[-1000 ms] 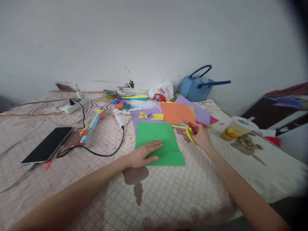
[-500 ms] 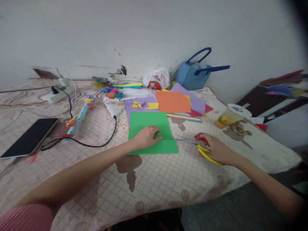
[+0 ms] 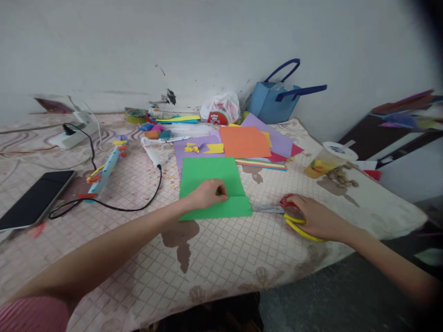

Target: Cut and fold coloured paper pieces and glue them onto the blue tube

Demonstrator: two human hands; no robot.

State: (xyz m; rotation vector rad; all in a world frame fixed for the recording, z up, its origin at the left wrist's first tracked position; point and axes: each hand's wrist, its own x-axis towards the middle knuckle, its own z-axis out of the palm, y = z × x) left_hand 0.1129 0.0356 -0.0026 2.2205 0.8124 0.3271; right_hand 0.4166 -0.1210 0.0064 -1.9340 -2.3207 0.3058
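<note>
Wrapped around the handles of the red-and-yellow scissors (image 3: 281, 210), the right hand (image 3: 316, 216) holds their blades at the right edge of a green sheet (image 3: 211, 168), which lies on the tablecloth (image 3: 224, 258). 1 second ago they pointed up beside the orange sheet (image 3: 245, 142); now they are level with the green sheet's lower strip, within cutting reach. The left hand (image 3: 208, 192), flat then, now rests there with fingers curled; I can't tell whether they pinch paper. From my remote view, the blade tips may touch or just overlap the edge. Lower left, a pink sleeve (image 3: 36, 314) is cut off.
</note>
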